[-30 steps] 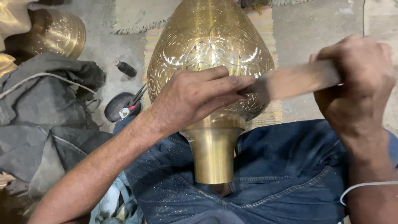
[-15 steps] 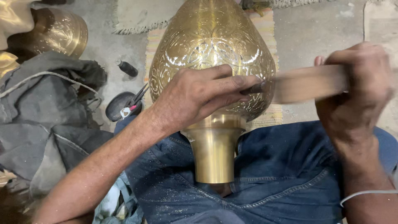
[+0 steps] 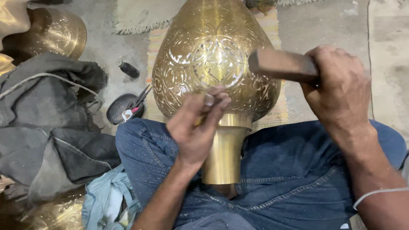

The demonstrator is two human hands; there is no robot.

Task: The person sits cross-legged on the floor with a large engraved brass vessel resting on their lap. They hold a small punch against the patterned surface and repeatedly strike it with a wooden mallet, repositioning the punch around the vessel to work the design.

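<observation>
A large engraved brass vase (image 3: 213,55) lies across my lap with its plain neck (image 3: 223,153) pointing toward me. My left hand (image 3: 197,123) is pinched on a small metal chisel (image 3: 208,99) whose tip rests on the vase's lower belly. A wooden mallet (image 3: 281,64) is gripped in my right hand (image 3: 336,89), its head raised above and to the right of the chisel, over the vase's right flank. The engraved pattern shines pale where it has been cut.
Grey cloth (image 3: 47,127) is heaped at the left, with another brass vessel (image 3: 55,34) behind it. A dark dish with pliers (image 3: 128,108) and a small black bottle (image 3: 128,69) lie on the floor. A striped mat (image 3: 281,110) lies under the vase.
My left hand has slid down and off the vase's belly, now pinching the chisel near the neck. The mallet has swung from level at the right to raised over the vase.
</observation>
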